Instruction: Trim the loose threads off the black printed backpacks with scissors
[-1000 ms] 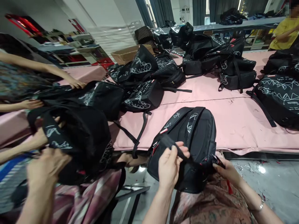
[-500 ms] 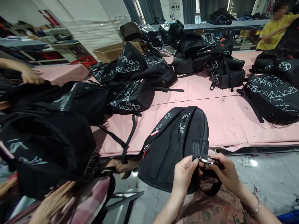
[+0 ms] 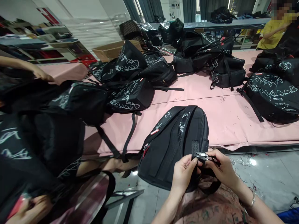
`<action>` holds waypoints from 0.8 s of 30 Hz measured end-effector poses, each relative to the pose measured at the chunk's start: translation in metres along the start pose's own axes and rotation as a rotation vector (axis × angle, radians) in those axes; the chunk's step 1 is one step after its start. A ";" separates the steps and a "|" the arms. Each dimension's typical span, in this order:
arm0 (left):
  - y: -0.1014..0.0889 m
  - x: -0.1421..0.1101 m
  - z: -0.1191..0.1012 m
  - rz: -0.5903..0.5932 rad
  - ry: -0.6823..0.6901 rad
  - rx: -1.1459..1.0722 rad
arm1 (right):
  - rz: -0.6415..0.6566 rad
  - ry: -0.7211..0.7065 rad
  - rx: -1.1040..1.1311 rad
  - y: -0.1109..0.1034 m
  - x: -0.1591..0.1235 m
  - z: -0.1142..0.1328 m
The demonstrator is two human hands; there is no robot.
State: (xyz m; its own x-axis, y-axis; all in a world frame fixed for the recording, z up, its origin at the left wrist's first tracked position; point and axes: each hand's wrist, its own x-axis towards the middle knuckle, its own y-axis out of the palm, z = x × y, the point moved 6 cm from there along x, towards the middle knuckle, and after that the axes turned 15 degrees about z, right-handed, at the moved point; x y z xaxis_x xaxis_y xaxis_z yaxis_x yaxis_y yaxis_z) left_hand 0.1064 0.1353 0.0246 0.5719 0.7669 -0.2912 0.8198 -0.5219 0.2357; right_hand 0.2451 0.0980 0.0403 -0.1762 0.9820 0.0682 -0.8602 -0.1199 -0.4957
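Observation:
A black backpack (image 3: 163, 161) lies back panel up, its lower end over my lap and its upper part on the table edge. White drawings mark its shoulder straps (image 3: 184, 124). My left hand (image 3: 183, 171) pinches a webbing strap end near the bag's lower right side. In my right hand (image 3: 221, 166) is a pair of small thread snips (image 3: 202, 156) with silver blades and a dark handle. The blades point left, at the strap by my left fingertips; whether they touch it I cannot tell. A loop of strap (image 3: 211, 188) hangs below my right hand.
A pink-covered table (image 3: 224, 121) carries several black backpacks (image 3: 130, 96), with another (image 3: 273, 96) at right. On the left, a co-worker's hand (image 3: 38, 208) is at a large black bag (image 3: 44, 146). A person in yellow (image 3: 272, 34) stands at far right.
The snips have turned, so their blades now reach left to the strap. My left hand has barely moved. The co-worker's bag on the left has shifted left and tilted.

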 end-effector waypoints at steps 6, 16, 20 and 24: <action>0.001 -0.001 0.003 0.069 -0.016 -0.287 | -0.022 -0.037 0.101 -0.002 0.002 -0.004; 0.029 -0.002 0.018 0.288 -0.154 -0.602 | -0.031 0.192 1.002 0.026 0.031 -0.033; 0.008 -0.005 0.024 0.009 -0.090 -0.362 | -0.038 0.233 0.947 0.029 0.036 -0.036; -0.001 -0.008 0.025 -0.019 -0.117 -0.377 | -0.218 0.179 0.545 0.012 0.029 -0.033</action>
State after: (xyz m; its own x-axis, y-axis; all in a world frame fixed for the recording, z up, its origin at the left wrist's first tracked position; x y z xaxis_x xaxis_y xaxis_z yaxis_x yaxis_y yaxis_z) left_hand 0.1022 0.1200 0.0032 0.5739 0.7159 -0.3977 0.7747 -0.3172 0.5470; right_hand 0.2454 0.1300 0.0073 0.0743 0.9959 -0.0518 -0.9966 0.0760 0.0307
